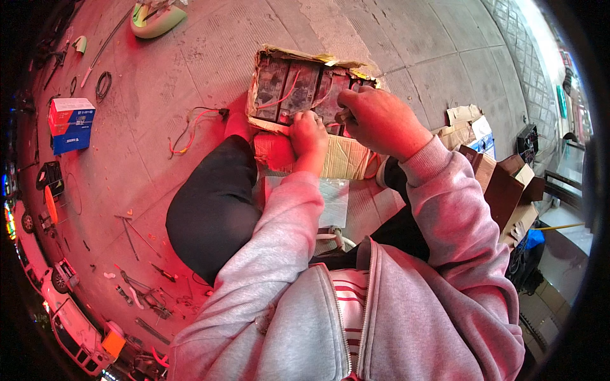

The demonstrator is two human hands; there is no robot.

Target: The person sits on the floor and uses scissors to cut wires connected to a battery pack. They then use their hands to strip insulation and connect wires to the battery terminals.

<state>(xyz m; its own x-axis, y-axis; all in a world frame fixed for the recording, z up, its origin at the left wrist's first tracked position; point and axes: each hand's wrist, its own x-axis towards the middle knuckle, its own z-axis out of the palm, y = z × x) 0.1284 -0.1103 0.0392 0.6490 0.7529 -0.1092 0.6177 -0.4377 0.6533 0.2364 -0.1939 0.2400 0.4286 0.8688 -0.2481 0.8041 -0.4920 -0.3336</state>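
A worn cardboard box [343,159] stands on the floor between my knees, its top open. Inside sit several dark rectangular blocks that look like batteries [300,87], side by side, with thin red wires [281,101] running over them. My left hand [309,138] reaches over the box's near side, fingers curled down onto the near end of the blocks; what they grip is hidden. Over the box's right part, my right hand [384,122] is closed in a pinch, back of the hand up. Whatever its fingers hold cannot be made out.
A loose red-and-black cable [194,130] lies left of the box. Farther left are a blue-and-red carton [72,126], a coiled cable [103,86] and scattered hand tools [143,295]. Opened cardboard cartons [508,184] crowd my right side. A pale green curved shell [157,22] lies at the far left.
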